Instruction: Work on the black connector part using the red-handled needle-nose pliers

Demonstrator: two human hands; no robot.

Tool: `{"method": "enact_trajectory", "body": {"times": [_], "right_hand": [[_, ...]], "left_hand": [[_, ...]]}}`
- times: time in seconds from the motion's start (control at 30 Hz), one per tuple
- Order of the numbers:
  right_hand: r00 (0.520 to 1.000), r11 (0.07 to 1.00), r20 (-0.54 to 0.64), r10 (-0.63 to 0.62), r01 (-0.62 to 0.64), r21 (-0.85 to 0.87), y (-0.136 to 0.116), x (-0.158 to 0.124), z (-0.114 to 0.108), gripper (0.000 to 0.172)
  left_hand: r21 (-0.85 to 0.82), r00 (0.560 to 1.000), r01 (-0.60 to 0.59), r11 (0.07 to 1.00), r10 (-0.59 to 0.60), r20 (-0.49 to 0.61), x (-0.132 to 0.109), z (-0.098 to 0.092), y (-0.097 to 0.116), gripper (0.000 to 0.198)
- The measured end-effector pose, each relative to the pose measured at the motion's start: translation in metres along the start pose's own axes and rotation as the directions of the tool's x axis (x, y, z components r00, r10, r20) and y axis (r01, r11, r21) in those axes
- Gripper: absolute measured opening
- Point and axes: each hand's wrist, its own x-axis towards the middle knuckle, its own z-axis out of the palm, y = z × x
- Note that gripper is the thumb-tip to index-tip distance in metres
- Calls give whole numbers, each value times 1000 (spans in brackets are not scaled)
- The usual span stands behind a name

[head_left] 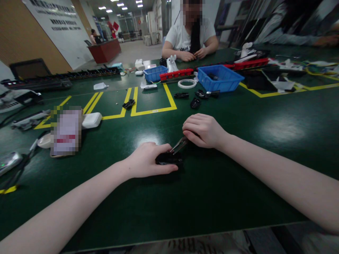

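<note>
My left hand (148, 160) is closed round a small black plastic part (169, 158), held low over the green tabletop with thumb and fingers on its two sides. In my right hand (202, 130) is a slim metal tool that looks like tweezers (179, 145); its tips point down and left and meet the top of the black part. The handle end of the tweezers is hidden inside my fist. Beyond my right hand lie several loose black parts, among them a rounded one (195, 103) and a longer one (181, 95).
Two blue bins (221, 81) stand at the back, near red strips (177, 74) and a white tape roll (187, 83). A phone (66, 132) and white case (92, 120) are at left. Yellow tape (153, 113) marks the table (212, 204). Another person (189, 38) sits opposite.
</note>
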Motion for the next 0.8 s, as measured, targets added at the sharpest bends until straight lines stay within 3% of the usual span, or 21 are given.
{"method": "enact_trajectory", "body": {"times": [0.8], "right_hand": [[1000,998,30,-3,1,59,-1,1,0,34]], "left_hand": [[8,1000,-8,1000,8,2,-1,-1,1,37]]}}
